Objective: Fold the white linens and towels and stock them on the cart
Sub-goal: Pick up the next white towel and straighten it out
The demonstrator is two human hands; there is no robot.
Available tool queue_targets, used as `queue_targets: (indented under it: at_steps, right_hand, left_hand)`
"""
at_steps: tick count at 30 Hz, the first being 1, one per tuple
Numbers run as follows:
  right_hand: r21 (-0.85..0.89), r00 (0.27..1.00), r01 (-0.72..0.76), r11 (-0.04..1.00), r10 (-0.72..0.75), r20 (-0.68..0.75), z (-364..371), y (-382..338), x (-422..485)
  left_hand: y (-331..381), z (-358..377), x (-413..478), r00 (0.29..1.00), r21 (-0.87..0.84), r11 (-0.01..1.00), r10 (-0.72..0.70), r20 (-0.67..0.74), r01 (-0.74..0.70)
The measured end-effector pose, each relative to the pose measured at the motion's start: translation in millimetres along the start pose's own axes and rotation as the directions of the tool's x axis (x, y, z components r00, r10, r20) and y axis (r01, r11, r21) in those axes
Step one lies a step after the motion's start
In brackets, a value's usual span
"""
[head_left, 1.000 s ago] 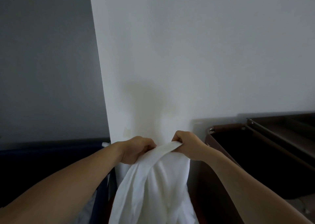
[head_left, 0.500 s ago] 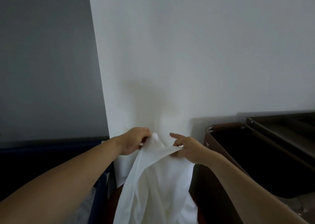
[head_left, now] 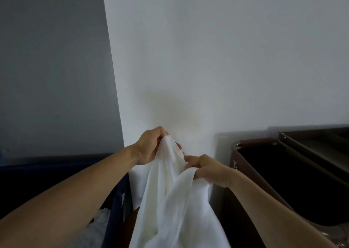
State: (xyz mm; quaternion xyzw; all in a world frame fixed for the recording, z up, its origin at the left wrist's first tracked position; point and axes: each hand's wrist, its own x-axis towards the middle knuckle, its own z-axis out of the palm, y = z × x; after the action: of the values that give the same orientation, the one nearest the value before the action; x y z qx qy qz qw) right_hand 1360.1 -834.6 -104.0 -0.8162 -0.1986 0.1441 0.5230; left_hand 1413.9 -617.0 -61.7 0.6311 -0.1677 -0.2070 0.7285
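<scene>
A white towel hangs in front of me, bunched at the top and running down out of the frame. My left hand grips its top corner, held up against the white wall. A little lower and to the right, my right hand pinches a fold of the same towel along its edge. The two hands are close together. The brown cart stands to the right with a dark, open compartment.
A dark blue bin sits at the lower left, with more white linen inside it. A white wall is straight ahead and a grey wall to the left. The cart's metal frame bars run along the right.
My left hand has risen with the towel's corner. My right hand let go of the top edge, slid lower and now pinches a fold beneath the left hand.
</scene>
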Motion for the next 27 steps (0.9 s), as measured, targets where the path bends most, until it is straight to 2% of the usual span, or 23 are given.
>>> queue_targets:
  at_steps: [2,4,5,8,11,13,15,17,19,20,21,22,23,24,27]
  right_hand:
    - [0.018,1.0,0.0,1.0,0.0,0.01,2,-3,2]
    - [0.025,1.0,-0.014,1.0,0.015,-0.025,5,-1,2]
    - [0.043,0.999,-0.023,0.999,0.025,-0.047,5,1,3]
    - [0.058,0.996,-0.059,0.997,0.062,-0.064,3,3,4]
    - [-0.165,0.985,-0.166,0.972,0.155,-0.082,-6,9,0]
    - [-0.242,0.971,-0.212,0.947,0.177,-0.16,-15,13,-3]
    - [-0.219,0.943,-0.224,0.95,0.155,-0.294,-26,10,-5]
    - [-0.258,0.911,-0.217,0.942,0.101,-0.399,-38,3,-2]
    - [-0.387,0.908,-0.194,0.901,0.016,-0.419,-45,-6,2]
    - [-0.461,0.913,-0.183,0.868,-0.023,-0.406,-45,-12,5]
    - [-0.522,0.923,-0.173,0.836,-0.048,-0.382,-43,-18,7]
    - [-0.566,0.933,-0.156,0.81,-0.067,-0.352,-40,-23,10]
    - [-0.601,0.942,-0.137,0.787,-0.084,-0.324,-37,-28,13]
    - [-0.628,0.948,-0.123,0.768,-0.096,-0.303,-33,-31,16]
    - [-0.667,0.951,-0.124,0.735,-0.103,-0.29,-28,-34,18]
  left_hand:
    - [-2,3,0,0.994,0.309,0.951,0.035,-0.104,-0.001]
    - [-4,3,2,0.984,0.614,0.789,0.128,-0.124,-0.025]
    - [-5,2,3,0.98,0.685,0.728,0.16,-0.115,-0.039]
    - [-7,-6,2,0.95,0.72,0.691,0.26,-0.173,-0.058]
    - [3,-20,1,0.866,0.66,0.745,0.39,-0.312,-0.098]
    - [9,-32,0,0.818,0.62,0.774,0.437,-0.374,-0.13]
    - [11,-41,-3,0.846,0.677,0.735,0.389,-0.364,-0.047]
    - [2,-54,-6,0.892,0.801,0.583,0.28,-0.355,0.136]
    - [-8,-58,-7,0.931,0.907,0.296,0.117,-0.347,0.301]
    - [-11,-53,-7,0.947,0.927,0.211,0.019,-0.32,0.309]
    - [-14,-44,-6,0.958,0.926,0.247,-0.067,-0.28,0.287]
    - [-16,-31,-6,0.969,0.905,0.351,-0.134,-0.206,0.24]
    - [-17,-18,-3,0.98,0.872,0.454,-0.145,-0.133,0.186]
    - [-16,-4,0,0.991,0.863,0.493,-0.122,-0.06,0.113]
    - [-20,23,11,0.998,0.893,0.448,-0.009,0.054,-0.044]
